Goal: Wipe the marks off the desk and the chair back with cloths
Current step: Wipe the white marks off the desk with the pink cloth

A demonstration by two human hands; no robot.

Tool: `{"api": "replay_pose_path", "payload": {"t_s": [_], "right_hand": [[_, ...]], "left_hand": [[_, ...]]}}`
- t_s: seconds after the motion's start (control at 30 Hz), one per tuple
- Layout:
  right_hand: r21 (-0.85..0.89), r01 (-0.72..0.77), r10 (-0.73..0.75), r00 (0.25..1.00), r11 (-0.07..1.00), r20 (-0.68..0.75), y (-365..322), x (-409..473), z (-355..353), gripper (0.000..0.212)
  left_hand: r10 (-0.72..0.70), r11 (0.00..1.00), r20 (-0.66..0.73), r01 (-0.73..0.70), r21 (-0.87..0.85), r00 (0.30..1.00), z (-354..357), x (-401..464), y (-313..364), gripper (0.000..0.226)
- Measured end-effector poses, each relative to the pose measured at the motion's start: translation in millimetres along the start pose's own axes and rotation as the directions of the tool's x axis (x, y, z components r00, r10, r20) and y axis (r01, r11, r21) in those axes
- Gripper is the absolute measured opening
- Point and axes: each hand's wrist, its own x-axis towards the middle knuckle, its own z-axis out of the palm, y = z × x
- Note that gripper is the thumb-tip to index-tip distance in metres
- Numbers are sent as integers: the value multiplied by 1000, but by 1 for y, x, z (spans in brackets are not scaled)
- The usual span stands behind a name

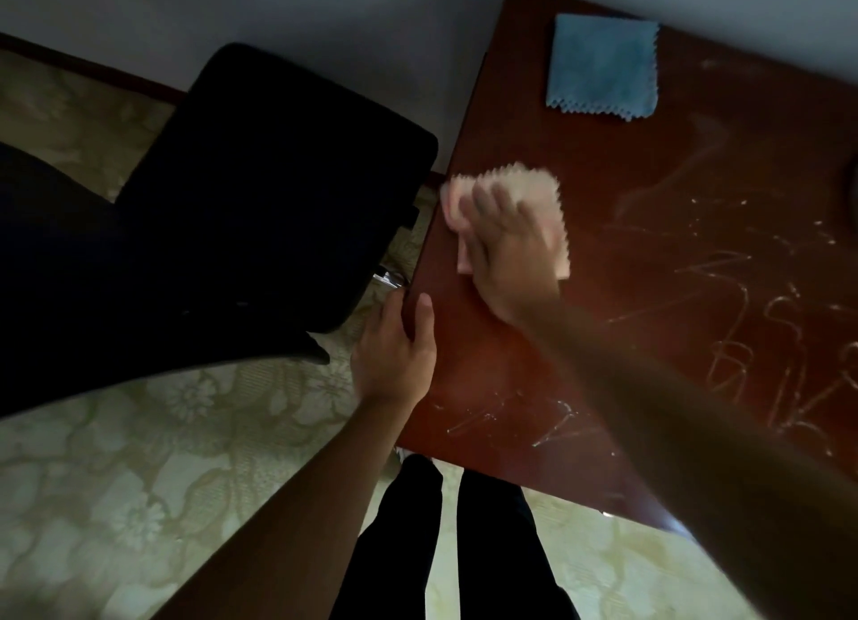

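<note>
A pink cloth [510, 210] is being pressed flat onto the desk [650, 192] by the right hand [506, 252], fingers spread. The desk's edge is being gripped by the left hand [394, 354], thumb on top. A blue cloth [603, 66] is lying at one o'clock.

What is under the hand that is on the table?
Under the right hand lies a pink cloth, pressed flat on the brown desk. The hand covers the cloth's middle, and whether marks lie beneath the cloth cannot be seen.
</note>
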Motion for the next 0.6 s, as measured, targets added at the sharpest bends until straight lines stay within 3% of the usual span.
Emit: {"api": "replay_pose_path", "payload": {"t_s": [0.1,0.2,0.33,0.43,0.6], "right_hand": [[-5,49,-48,996,999,76,-21,-74,3,47],[-96,85,-74,990,992,116,-2,-50,-9,49],[-152,-100,111,992,983,62,24,51,-33,45],[-113,-191,193,981,975,12,10,47,-31,40],[-122,-19,22,999,992,26,-7,-54,-23,38]], "left_hand": [[15,1000,-17,-15,4,1000,0,-3,-1,68],[14,1000,-15,-14,6,1000,0,-2,2,69],[-4,1000,3,4,14,1000,2,0,4,71],[-6,1000,-5,6,30,1000,2,2,0,68],[-5,999,-6,5,33,1000,2,0,-2,65]]}}
